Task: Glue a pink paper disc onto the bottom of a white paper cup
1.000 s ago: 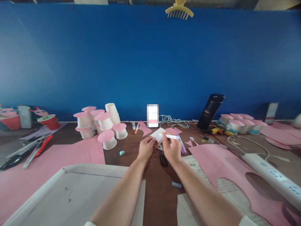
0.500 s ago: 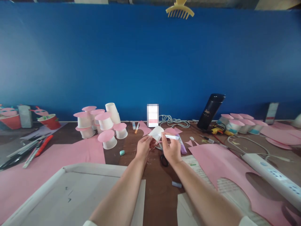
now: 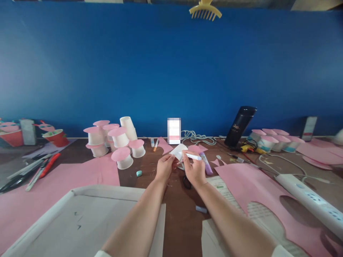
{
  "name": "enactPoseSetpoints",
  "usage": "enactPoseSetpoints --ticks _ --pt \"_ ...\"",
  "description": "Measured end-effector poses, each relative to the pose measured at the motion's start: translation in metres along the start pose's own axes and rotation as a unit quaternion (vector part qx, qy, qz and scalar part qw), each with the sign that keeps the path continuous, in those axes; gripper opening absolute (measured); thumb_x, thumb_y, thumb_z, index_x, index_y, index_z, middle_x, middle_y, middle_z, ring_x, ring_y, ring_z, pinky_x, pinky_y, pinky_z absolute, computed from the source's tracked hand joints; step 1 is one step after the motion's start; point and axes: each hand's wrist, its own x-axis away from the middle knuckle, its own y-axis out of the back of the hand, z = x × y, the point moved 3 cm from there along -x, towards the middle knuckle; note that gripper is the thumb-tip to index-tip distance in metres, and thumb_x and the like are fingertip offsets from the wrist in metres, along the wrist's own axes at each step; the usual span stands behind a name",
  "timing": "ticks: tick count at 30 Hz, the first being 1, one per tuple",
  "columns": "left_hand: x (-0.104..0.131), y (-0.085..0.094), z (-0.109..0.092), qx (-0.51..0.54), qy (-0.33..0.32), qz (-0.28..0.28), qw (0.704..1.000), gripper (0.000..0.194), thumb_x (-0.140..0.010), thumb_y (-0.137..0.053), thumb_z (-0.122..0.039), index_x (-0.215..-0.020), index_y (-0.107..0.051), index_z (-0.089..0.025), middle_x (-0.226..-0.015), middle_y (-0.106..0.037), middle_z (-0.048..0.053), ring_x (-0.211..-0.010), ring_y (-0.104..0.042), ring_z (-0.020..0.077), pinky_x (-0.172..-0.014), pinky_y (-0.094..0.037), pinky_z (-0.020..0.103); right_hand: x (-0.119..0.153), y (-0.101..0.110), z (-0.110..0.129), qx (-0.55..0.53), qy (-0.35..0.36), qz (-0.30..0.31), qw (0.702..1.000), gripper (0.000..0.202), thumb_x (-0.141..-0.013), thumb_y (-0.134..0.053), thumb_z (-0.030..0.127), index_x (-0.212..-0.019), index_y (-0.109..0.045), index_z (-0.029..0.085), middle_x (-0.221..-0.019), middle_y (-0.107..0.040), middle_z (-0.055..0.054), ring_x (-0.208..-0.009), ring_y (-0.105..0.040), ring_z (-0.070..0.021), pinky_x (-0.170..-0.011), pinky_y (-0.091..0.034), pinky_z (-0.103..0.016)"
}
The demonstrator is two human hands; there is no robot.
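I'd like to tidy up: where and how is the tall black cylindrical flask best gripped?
Probably around the middle of the tall black cylindrical flask, coming from the front: its long, straight body gives room to wrap round, with the blue wall behind. A small yellow object lies by its foot, so gripping low looks awkward. The right hand holds a slim white pen, so free it first.

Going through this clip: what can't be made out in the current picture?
All in the head view:
White paper piece in the left hand: any marks are too small to read.
Slim white pen in the right hand: tip contact is too small to judge.
White printed sheet: partly covered by flat pink paper; text illegible.
Upright white rectangular screen: pixelated.
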Motion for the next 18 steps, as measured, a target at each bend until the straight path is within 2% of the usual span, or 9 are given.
enactPoseSetpoints --ticks 5,18 --pt "-0.0006 0.0014 -0.0004 -0.001 -0.008 0.001 1.000 0.020 -0.065 -0.066 -0.035 -0.062 -0.062 -0.016 -0.057 -0.060 0.002 -0.051 -0.056 0.0116 -0.050 -0.041 0.021 0.0008 -0.0006 0.0009 0.003 -0.020 0.027 0.999 0.024 -0.090 -0.048 0.035 -0.090 -0.066 0.018 -0.089 -0.071 -0.008 -0.085 -0.066 -0.0217 -0.080 -0.051 -0.034" --pt "0.0003 0.0015 -0.0006 0.002 0.004 -0.014 1.000 0.020 -0.063 -0.069 -0.033 -0.065 -0.063 -0.015 -0.056 -0.062 0.001 -0.049 -0.057 0.0108 -0.050 -0.041 0.021 -0.0009 0.0002 0.0008 0.005 -0.002 0.011 1.000 0.022 -0.091 -0.049 0.033 -0.093 -0.066 0.018 -0.094 -0.070 -0.008 -0.090 -0.065 -0.0209 -0.082 -0.050 -0.031"
